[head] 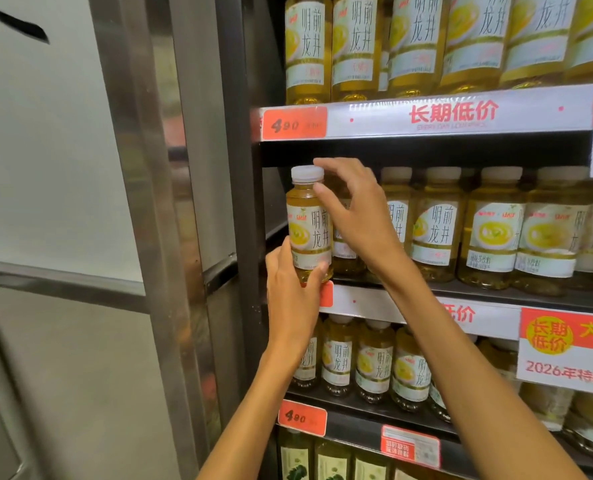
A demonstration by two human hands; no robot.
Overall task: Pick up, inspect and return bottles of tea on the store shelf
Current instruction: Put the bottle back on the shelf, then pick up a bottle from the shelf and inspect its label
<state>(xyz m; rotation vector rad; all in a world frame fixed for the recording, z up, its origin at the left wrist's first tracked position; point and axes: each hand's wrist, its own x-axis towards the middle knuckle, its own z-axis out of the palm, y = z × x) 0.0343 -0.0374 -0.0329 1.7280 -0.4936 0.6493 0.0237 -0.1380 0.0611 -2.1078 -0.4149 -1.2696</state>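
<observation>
Gripped low down, the tea bottle (309, 225) sits upright in the left hand (292, 292), whose fingers and thumb curl round its base just below the label. Its foot is level with the front edge of the middle shelf (495, 294), at that shelf's left end, close to the dark upright of the rack (243, 202); whether it already rests on the shelf or hangs just off it cannot be told from this view. Over it, the right hand (353, 209) reaches in with loosely spread fingers, the tips lying at the white cap (307, 173) and the bottle's shoulder, touching or very nearly so, and closed on nothing. As a judgement, one bottle is in the course of a pick-up or a return, and the picture does not settle which. On the same shelf a row of like bottles (489, 230) stands untouched to the right, with more on the upper shelf (426, 114) and on the lower shelf (374, 407), so most of the handling appears to lie ahead.
</observation>
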